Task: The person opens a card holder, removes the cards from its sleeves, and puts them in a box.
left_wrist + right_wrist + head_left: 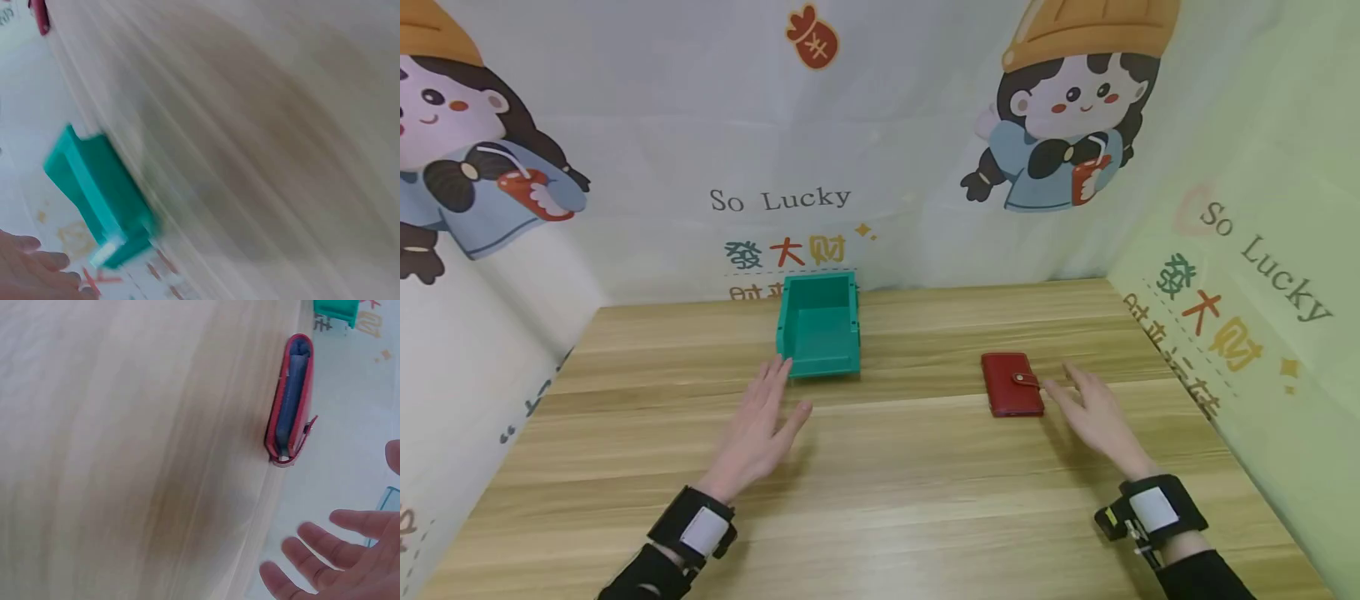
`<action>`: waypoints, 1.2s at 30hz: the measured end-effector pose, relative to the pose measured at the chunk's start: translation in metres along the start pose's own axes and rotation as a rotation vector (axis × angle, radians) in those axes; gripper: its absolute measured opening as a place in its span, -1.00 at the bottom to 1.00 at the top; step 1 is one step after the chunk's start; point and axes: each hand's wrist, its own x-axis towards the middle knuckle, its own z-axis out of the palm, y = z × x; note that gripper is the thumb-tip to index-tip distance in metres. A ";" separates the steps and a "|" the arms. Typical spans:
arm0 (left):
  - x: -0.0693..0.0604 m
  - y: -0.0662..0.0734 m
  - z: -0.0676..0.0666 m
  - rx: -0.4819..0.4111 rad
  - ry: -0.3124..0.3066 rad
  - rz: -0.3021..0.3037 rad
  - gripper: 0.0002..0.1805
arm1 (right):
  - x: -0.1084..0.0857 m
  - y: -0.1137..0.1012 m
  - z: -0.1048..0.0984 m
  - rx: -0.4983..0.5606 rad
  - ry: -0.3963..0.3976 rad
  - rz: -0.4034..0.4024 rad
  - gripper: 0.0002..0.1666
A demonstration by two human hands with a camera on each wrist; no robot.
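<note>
In the head view a green bin (822,329) stands at the back of the wooden table, left of centre. The left hand (758,433) is just in front of its near left corner, fingers straight and holding nothing. A red wallet (1012,385) with a snap strap lies right of centre. Beside its right edge is the right hand (1099,418), fingers spread and empty. In the left wrist view the left hand (37,269) is near the green bin (109,194). The right wrist view has the red wallet (291,400) upper right and the right hand (350,562) below it.
The wooden table (910,500) reaches back to a printed cloth wall (910,150) with cartoon figures and lettering. More of that cloth rises along the left and right sides. The wallet lies to the right of the bin, some distance from it.
</note>
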 end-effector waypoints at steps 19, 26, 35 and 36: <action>0.050 0.087 0.062 -0.294 -0.273 0.059 -0.17 | 0.025 -0.002 0.008 0.147 -0.112 0.113 -0.25; 0.070 0.111 0.087 -0.299 -0.340 0.124 -0.24 | 0.035 0.002 0.010 0.117 -0.148 0.075 -0.32; 0.088 0.137 0.113 -0.210 -0.359 0.159 -0.31 | 0.039 -0.001 0.018 0.057 -0.175 0.031 -0.32; 0.089 0.139 0.115 -0.205 -0.361 0.149 -0.32 | 0.039 0.000 0.019 0.045 -0.170 0.023 -0.32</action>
